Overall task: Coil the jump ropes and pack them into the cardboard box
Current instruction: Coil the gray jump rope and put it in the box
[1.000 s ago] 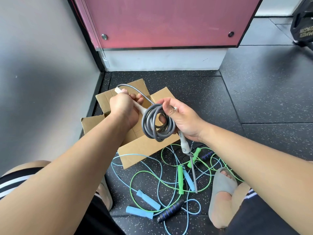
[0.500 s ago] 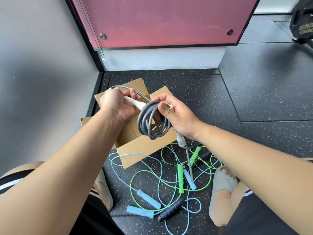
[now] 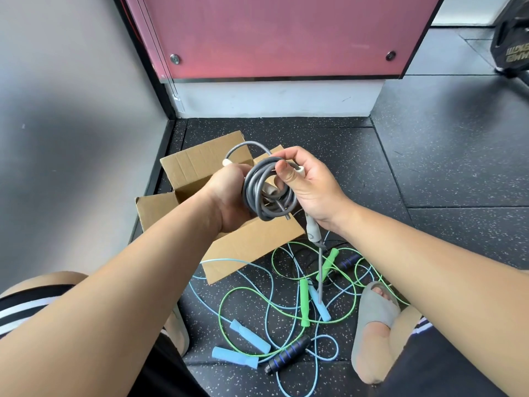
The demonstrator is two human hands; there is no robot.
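Centre frame, above the open brown cardboard box (image 3: 197, 164), both hands work the thick grey jump rope (image 3: 257, 196), wound into a tight bundle of loops. Left hand (image 3: 226, 196) is fisted round one end, a white handle tip (image 3: 227, 162) poking out above, probably to anchor it. Right hand (image 3: 312, 193) presses its thumb over the loops and clamps the second pale handle (image 3: 312, 230), which points downward (a grey tail dangles below). Held over the box, likely for a straight drop in. Lower centre, a thin green rope (image 3: 221, 305), a light-blue rope (image 3: 229, 259) and a black ringed handle (image 3: 287, 353) lie tangled, uncoiled. Box interior is blocked by the hands; left fingers are hidden behind the coil.
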